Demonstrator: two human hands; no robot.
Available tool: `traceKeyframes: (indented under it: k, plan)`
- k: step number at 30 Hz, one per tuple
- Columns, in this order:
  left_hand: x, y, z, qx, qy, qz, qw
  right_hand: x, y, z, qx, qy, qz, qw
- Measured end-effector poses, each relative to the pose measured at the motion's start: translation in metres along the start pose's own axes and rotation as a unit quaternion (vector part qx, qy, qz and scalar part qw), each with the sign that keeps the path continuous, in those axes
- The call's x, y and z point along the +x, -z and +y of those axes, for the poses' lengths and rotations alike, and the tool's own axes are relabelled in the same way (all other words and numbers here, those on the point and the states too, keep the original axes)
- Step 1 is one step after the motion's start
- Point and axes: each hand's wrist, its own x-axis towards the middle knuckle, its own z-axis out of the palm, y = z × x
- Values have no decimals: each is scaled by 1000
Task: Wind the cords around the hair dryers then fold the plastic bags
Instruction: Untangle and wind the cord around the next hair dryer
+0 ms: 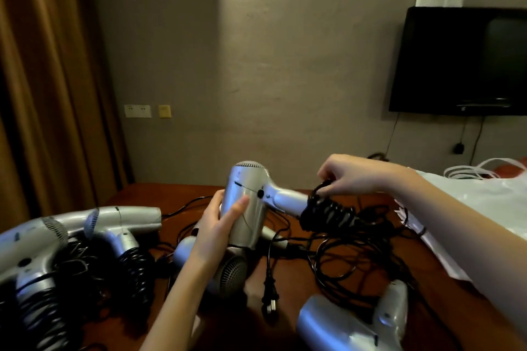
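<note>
A silver hair dryer (251, 202) is held up above the brown table (288, 285), barrel upright, handle pointing right. My left hand (219, 222) grips its barrel. My right hand (350, 177) pinches the black cord (328, 212) where several turns wrap the handle's end. The rest of that cord hangs down into a loose tangle (356, 259), and a plug (269, 293) dangles low in front. White plastic bags (484, 202) lie at the right.
Two silver dryers with wound cords (37, 253) (122, 225) lie at the left. Another dryer (225, 268) lies under the held one, and one more (356, 322) at the front right. A wall-mounted TV (462, 60) hangs at the right; curtains (42, 80) hang at the left.
</note>
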Motion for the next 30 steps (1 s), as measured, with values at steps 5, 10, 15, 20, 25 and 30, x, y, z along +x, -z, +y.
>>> traceKeyframes:
  k: [5, 10, 15, 20, 25, 30]
  plan:
    - [-4, -6, -1, 81, -41, 14, 996, -7, -7, -21, -147, -19, 157, 976]
    - [-4, -8, -4, 112, -57, 47, 991, -11, -14, -26, -69, 10, 159, 985]
    - [-7, -10, -3, 155, -61, 75, 983, -19, -19, -26, 17, -21, 90, 996]
    - [-6, -11, -3, 167, -51, 103, 979, -21, -26, -31, 59, -37, 89, 994]
    - [-6, -9, -2, 123, -35, 124, 984, -25, -35, -29, 251, -36, 71, 965]
    - [-6, -10, -1, 99, -16, 144, 984, -30, -48, -34, 287, 14, 78, 955]
